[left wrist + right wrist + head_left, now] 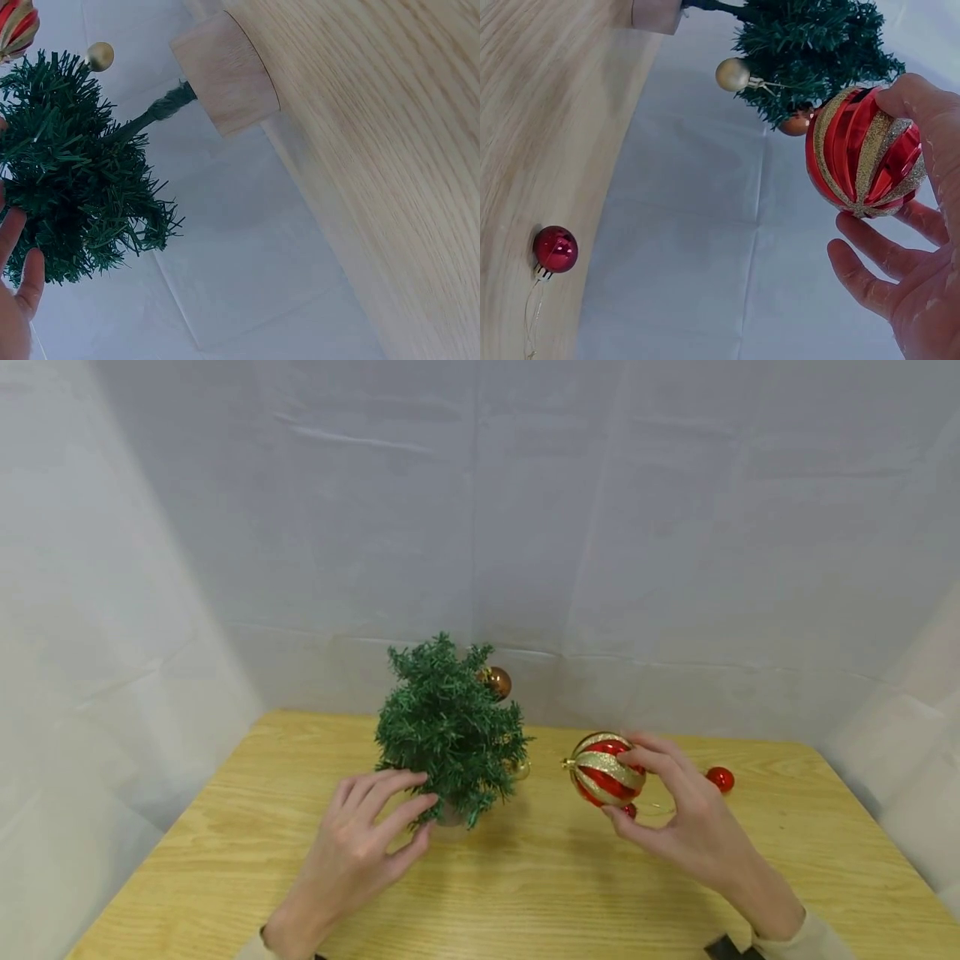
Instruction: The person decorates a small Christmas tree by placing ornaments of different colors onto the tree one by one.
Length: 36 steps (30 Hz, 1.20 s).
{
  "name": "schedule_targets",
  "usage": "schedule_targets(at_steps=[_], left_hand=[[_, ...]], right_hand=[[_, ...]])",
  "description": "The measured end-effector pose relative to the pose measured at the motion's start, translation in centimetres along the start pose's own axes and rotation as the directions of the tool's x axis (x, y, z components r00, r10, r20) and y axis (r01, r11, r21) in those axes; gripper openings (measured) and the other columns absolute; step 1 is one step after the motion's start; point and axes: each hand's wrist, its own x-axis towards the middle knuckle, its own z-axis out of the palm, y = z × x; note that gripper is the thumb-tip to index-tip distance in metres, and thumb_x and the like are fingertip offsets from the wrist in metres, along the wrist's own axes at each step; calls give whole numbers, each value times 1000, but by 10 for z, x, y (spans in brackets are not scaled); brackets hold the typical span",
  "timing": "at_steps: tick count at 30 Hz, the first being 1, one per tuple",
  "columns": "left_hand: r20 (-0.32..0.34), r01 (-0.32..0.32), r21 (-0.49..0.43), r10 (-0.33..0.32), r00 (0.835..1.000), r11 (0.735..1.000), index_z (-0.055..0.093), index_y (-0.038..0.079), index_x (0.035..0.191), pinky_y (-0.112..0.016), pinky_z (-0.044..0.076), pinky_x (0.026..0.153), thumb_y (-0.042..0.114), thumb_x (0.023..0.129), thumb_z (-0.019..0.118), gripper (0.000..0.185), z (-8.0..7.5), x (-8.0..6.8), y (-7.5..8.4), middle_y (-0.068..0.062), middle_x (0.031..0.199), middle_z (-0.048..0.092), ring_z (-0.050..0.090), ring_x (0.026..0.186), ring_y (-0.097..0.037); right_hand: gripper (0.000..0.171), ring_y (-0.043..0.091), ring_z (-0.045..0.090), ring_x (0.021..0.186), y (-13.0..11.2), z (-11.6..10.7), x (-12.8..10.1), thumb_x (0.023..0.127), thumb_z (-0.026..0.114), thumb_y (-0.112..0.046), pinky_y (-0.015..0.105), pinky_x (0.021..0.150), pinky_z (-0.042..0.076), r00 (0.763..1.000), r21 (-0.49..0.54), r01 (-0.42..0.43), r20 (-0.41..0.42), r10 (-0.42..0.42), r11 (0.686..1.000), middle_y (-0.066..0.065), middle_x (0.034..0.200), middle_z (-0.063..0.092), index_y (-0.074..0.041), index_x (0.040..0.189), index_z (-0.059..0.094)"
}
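Steadying the small tree (448,727) while I present the striped bauble (604,769).
My right hand (686,818) pinches the bauble in curled fingertips; my left hand (367,835), fingers relaxed and extended, touches low branches. Best approach: brace the wooden base (225,71) before hanging.

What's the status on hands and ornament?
Right hand grips striped ornament, lifted beside the tree. Left hand touches low branches. Small red bauble lies clear.

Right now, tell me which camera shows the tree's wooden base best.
The left wrist view: the wooden base fills the frame's top, with the stem entering it. The right wrist view catches only its edge at the top. The head view hides nearly all of it behind the tree branches.
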Motion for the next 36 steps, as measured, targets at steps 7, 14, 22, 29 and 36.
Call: schedule_targets(at_steps=[7,14,22,29,36], left_hand=[[5,13,-4,-13,1000,1000,77,10,99,-44,49,82,31,103,53,32,0,0,1,-10,114,73,67,102,-29],[7,20,-5,-20,1000,1000,77,10,99,-45,50,82,32,104,52,34,-1,0,1,-10,114,73,67,102,-28],[3,11,2,-11,1000,1000,77,10,98,-45,50,82,31,104,52,34,-1,1,1,-10,113,73,67,101,-29],[-4,4,3,-4,1000,1000,77,10,98,-45,50,82,32,105,50,36,-1,2,1,-10,112,73,67,101,-29],[3,7,8,-7,1000,1000,77,10,98,-44,50,81,32,105,49,36,-2,2,1,-9,112,73,67,100,-28]], right_hand=[[57,14,60,124,-6,2,4,95,65,-48,7,98,47,998,45,60,-28,-59,997,20,135,61,1,123,63],[53,16,61,121,-15,3,8,96,65,-45,9,96,48,991,46,124,-50,-122,991,23,131,62,4,119,64],[48,20,64,115,-22,6,12,96,65,-40,10,95,51,981,54,187,-66,-183,981,24,129,62,4,116,65],[45,23,66,109,-27,10,13,96,66,-38,11,89,54,975,64,214,-70,-210,975,25,129,62,3,115,65],[43,18,63,100,-33,11,15,96,67,-35,10,67,51,971,87,234,-72,-228,968,25,129,62,3,115,64]])
